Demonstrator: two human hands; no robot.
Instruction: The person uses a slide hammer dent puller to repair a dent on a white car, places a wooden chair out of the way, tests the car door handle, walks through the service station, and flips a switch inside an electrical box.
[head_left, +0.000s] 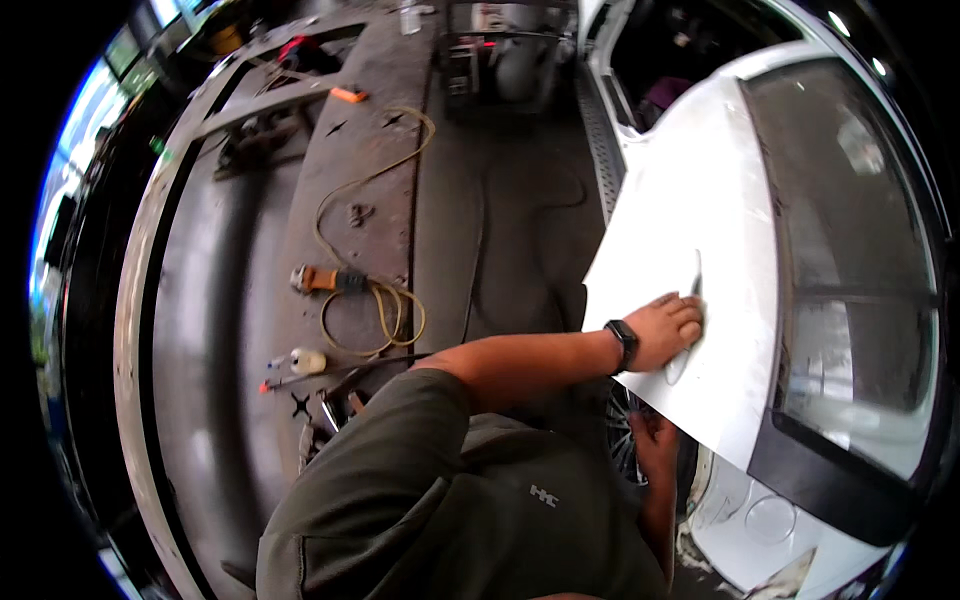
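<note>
A white car door [690, 190] stands swung out on the right, its window [850, 250] toward the far right. My left hand [668, 332], with a dark watch at the wrist, reaches across and lies over the door handle [697, 268]. Its fingers are bent around the handle and cover the middle of it. Lower down, my right hand [655, 445] is at the door's near edge, fingers up and closed against it. The fingertips are partly hidden there. A dark spoked wheel [622, 435] shows just beside that hand.
On the left, a metal bench [375, 200] carries an orange angle grinder [325, 280] with a coiled yellow cord [400, 300]. A small bottle [308, 361] stands near it. Dark cables [480, 230] run over the floor [510, 260]. A wheeled machine [510, 60] stands at the far end.
</note>
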